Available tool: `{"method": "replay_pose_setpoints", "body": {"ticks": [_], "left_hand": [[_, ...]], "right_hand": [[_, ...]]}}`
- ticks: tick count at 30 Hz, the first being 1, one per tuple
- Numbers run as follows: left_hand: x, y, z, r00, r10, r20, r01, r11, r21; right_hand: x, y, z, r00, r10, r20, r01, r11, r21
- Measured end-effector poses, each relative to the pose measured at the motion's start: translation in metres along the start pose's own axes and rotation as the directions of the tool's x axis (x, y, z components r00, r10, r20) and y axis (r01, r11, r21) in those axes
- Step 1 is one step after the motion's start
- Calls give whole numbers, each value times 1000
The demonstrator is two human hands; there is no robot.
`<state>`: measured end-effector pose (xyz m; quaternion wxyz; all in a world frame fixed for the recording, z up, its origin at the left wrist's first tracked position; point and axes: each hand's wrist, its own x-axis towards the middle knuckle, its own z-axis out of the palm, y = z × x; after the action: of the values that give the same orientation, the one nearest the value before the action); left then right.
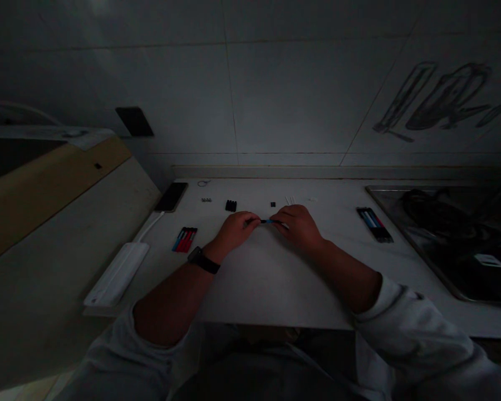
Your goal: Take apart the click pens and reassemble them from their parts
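Between both hands, a slim pen (269, 221) with a blue and black body is held level above the white counter. My left hand (237, 228) pinches its left end, and my right hand (297, 225) pinches the right end. Fingertips cover both ends of the pen. Beyond the hands lie several short black pieces (231, 205) in a row, a smaller black part (273, 204), and a few thin white sticks (290, 200). Several small metallic pieces (206, 200) sit farther left. Red and blue pen barrels (184, 239) lie side by side left of my left wrist.
A phone (171, 197) and a white power strip (117, 274) with a cable occupy the left side. Grouped pens (374, 225) lie at the right, beside a metal-rimmed sink (417, 262). A tiled wall (284, 100) closes off the back.
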<state>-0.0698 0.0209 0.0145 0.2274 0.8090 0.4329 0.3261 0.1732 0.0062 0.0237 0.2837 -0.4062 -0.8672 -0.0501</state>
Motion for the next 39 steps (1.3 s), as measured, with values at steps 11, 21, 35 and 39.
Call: {"method": "replay_pose_setpoints", "body": {"ticks": [11, 21, 35, 39], "left_hand": [[0, -1, 0, 1000, 18, 2, -18, 998, -53], [-1, -2, -2, 995, 61, -83, -69, 993, -97], [2, -3, -4, 988, 143, -58, -146, 989, -34], [1, -5, -4, 988, 128, -88, -132, 990, -42]], "right_hand": [[0, -1, 1, 1000, -31, -7, 31, 1000, 2], [1, -1, -1, 999, 28, -21, -27, 999, 32], [0, 1, 1, 1000, 10, -3, -10, 1000, 13], [0, 1, 0, 1000, 20, -19, -19, 1000, 22]]}}
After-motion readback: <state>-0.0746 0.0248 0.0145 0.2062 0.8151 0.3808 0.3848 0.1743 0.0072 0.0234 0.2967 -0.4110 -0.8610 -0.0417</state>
